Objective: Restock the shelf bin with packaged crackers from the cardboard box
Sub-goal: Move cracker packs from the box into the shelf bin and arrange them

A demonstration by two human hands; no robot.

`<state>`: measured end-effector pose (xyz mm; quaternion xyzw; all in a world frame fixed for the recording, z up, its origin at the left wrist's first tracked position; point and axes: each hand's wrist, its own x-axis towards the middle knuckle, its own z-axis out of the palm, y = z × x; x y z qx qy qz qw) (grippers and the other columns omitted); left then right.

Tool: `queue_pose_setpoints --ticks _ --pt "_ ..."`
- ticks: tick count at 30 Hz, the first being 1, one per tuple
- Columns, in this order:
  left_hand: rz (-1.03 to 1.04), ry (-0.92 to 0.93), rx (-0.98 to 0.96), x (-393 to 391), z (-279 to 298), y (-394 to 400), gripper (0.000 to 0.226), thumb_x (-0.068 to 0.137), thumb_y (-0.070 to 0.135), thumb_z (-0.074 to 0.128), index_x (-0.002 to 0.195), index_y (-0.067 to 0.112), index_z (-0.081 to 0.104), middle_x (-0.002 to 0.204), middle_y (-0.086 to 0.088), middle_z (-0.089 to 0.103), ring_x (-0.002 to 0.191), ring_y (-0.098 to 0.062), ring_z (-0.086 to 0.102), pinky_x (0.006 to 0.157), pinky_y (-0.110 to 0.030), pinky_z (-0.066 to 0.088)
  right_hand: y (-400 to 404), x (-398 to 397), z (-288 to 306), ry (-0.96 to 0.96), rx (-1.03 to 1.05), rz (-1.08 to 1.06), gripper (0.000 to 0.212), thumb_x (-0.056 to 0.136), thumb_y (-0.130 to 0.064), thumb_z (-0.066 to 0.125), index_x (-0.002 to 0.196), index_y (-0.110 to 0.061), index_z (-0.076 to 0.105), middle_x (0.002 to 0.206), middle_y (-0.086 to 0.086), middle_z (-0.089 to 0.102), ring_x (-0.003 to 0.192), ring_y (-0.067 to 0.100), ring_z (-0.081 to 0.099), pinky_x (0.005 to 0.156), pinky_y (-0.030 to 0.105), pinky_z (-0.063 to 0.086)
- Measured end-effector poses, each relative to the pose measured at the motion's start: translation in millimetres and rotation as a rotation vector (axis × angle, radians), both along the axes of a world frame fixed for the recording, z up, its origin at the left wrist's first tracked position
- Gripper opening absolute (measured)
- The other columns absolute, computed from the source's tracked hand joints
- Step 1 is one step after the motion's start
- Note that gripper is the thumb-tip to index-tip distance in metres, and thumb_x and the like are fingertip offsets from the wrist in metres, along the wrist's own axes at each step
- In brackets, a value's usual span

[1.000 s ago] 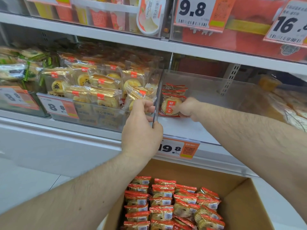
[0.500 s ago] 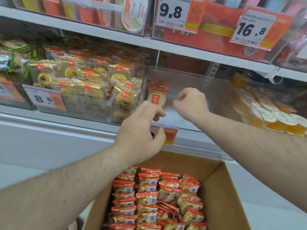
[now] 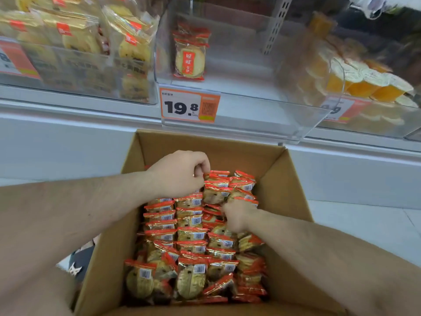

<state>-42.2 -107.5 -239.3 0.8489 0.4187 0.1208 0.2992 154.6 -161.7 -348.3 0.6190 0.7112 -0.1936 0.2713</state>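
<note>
Two hands (image 3: 180, 174) (image 3: 239, 216) among crinkly foil cracker packets (image 3: 191, 233)

red-gold cracker packs (image 3: 192, 234), brown cardboard box (image 3: 282, 179)

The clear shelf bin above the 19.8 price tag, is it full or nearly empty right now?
Nearly empty. The clear shelf bin holds only a small stack of cracker packs at its left side; the rest of its floor shows bare.
</note>
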Motion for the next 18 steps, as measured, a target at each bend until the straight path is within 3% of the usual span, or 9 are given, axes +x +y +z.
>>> queue_pose_setpoints --ticks 4,7,10,12,15,16,18 --pt "-0.017 0.067 -0.164 0.8 -10.6 -4.2 0.022 0.087 0.009 0.055 0.09 0.03 0.058 0.085 0.013 0.063 0.056 0.01 0.053 0.065 -0.025 0.05 -18.4 4.3 -51.4 0.011 -0.064 -0.166 0.027 0.089 -0.017 0.052 0.116 -0.014 0.058 0.115 0.008 0.064 0.103 0.028 0.062 0.07 0.032 0.048" --pt "0.038 0.122 -0.294 0.2 -17.6 -2.4 0.019 0.088 0.012 0.055 0.098 0.027 0.059 0.087 0.006 0.067 0.056 0.0 0.055 0.061 -0.027 0.05 -16.6 4.8 -54.4 0.019 -0.041 -0.169 0.022 0.088 -0.017 0.055 0.11 -0.017 0.06 0.109 0.006 0.065 0.097 0.027 0.063 0.067 0.032 0.048" --pt "0.172 0.199 -0.53 -1.7 -22.8 0.7 0.023 0.089 0.024 0.059 0.112 0.022 0.053 0.084 -0.005 0.066 0.066 -0.018 0.057 0.063 -0.035 0.051 -7.2 3.3 -23.8 0.026 -0.007 -0.071 0.021 0.085 -0.033 0.061 0.098 -0.017 0.06 0.099 0.004 0.064 0.09 0.025 0.062 0.065 0.031 0.048" --pt "0.338 0.188 -0.745 -1.0 -19.0 0.0 0.033 0.093 0.037 0.057 0.121 0.022 0.049 0.095 -0.007 0.062 0.075 -0.02 0.06 0.063 -0.031 0.053 -7.9 1.9 7.4 0.095 0.151 -0.026 0.023 0.083 -0.038 0.06 0.095 -0.019 0.057 0.094 0.002 0.064 0.087 0.025 0.062 0.065 0.032 0.05" --pt "0.518 0.112 -1.116 2.7 -12.6 -0.4 0.06 0.092 0.057 0.052 0.139 0.023 0.038 0.132 -0.019 0.052 0.094 -0.032 0.061 0.075 -0.04 0.055 -23.0 -4.2 44.7 0.389 0.662 0.127 0.017 0.075 -0.031 0.054 0.085 -0.018 0.059 0.08 -0.001 0.063 0.072 0.022 0.062 0.058 0.03 0.049" --pt "0.538 0.067 -1.216 4.5 -10.5 -1.1 0.064 0.091 0.06 0.053 0.139 0.021 0.039 0.135 -0.021 0.05 0.097 -0.035 0.06 0.078 -0.044 0.055 -26.5 -8.8 51.8 0.454 0.804 0.204 0.018 0.072 -0.031 0.052 0.08 -0.016 0.06 0.074 -0.002 0.062 0.066 0.021 0.061 0.056 0.028 0.047" --pt "0.553 -0.055 -1.272 8.6 -10.7 -2.5 0.044 0.094 0.043 0.057 0.125 0.013 0.049 0.115 -0.018 0.06 0.092 -0.032 0.063 0.079 -0.043 0.056 -31.6 -21.7 58.5 0.561 0.912 0.265 0.017 0.07 -0.03 0.055 0.075 -0.015 0.061 0.07 -0.003 0.058 0.062 0.018 0.057 0.058 0.026 0.041"
